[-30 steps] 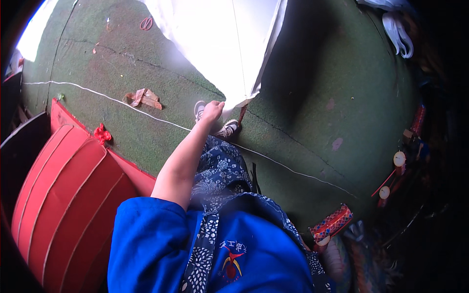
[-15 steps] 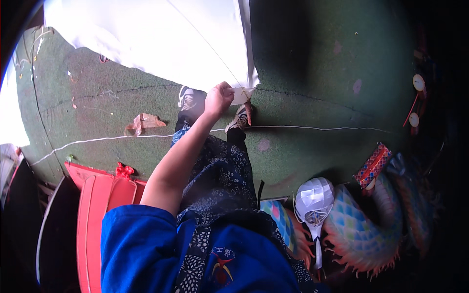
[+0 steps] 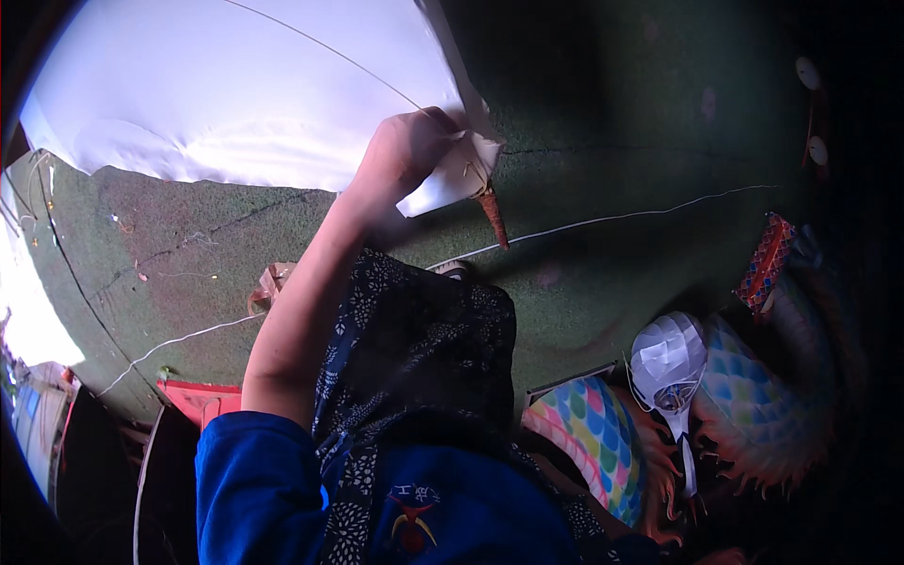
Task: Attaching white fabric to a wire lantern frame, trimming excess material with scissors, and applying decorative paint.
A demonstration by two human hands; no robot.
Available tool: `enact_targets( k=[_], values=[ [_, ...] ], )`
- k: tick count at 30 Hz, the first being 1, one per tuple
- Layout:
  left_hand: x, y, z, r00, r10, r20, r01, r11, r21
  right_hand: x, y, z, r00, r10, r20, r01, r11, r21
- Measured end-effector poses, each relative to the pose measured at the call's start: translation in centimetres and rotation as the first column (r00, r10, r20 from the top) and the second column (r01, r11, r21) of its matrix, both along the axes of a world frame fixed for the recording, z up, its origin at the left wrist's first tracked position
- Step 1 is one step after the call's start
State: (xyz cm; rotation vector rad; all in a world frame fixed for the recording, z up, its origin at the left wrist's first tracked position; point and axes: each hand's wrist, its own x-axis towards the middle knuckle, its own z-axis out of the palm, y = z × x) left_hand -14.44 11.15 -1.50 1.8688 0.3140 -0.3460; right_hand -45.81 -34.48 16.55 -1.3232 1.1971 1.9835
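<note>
My left hand [image 3: 407, 149] reaches forward and is closed at the near right corner of a large white sheet [image 3: 264, 104]. The fingertips are partly hidden against the sheet. A thin cord [image 3: 325, 44] runs over the sheet down to the hand. Just beyond the fingers hangs a brown tapered piece [image 3: 494, 218], tied with thin string at the sheet's corner; what it is made of I cannot make out. My right hand is not in view.
Green carpet [image 3: 584, 217] covers the floor, crossed by a white cord [image 3: 603, 217]. To the right lie a white faceted lantern-like form [image 3: 669, 358] and colourful scaled pieces [image 3: 603, 428]. A red panel [image 3: 200, 400] and brown scrap [image 3: 267, 282] lie to the left.
The view has shifted. My left hand and the sheet's corner have come closer and higher, and the brown tapered piece now shows more fully. The hand stays closed on the sheet.
</note>
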Motion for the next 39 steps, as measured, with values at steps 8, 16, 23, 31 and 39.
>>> enact_targets(
  k=[8, 16, 23, 31, 39],
  values=[
    [-0.8, -0.3, -1.5, 0.955, 0.120, 0.271, -0.100, 0.991, -0.086, 12.4, 6.1, -10.8, 0.840, 0.236, 0.488, -0.412, 0.863, 0.293],
    [-0.8, -0.8, -3.5, 0.920, 0.073, 0.386, -0.056, 0.997, -0.053, 9.3, 2.0, -22.1, 0.885, -0.087, 0.457, -0.014, 0.977, 0.213],
    [-0.7, 0.5, -2.5, 0.922, 0.013, 0.386, -0.081, 0.984, 0.162, 9.3, 0.0, -20.1, 0.828, 0.077, 0.555, -0.211, 0.960, 0.182],
    [-4.7, 2.5, -3.5, 0.980, -0.172, 0.099, 0.134, 0.942, 0.308, 5.1, -5.7, -21.7, 0.635, 0.043, 0.771, -0.413, 0.863, 0.292],
    [-2.8, 0.4, -4.0, 0.903, 0.123, 0.411, -0.223, 0.953, 0.205, 4.6, -7.9, -23.7, 0.449, 0.281, 0.848, -0.743, 0.644, 0.180]
  ],
)
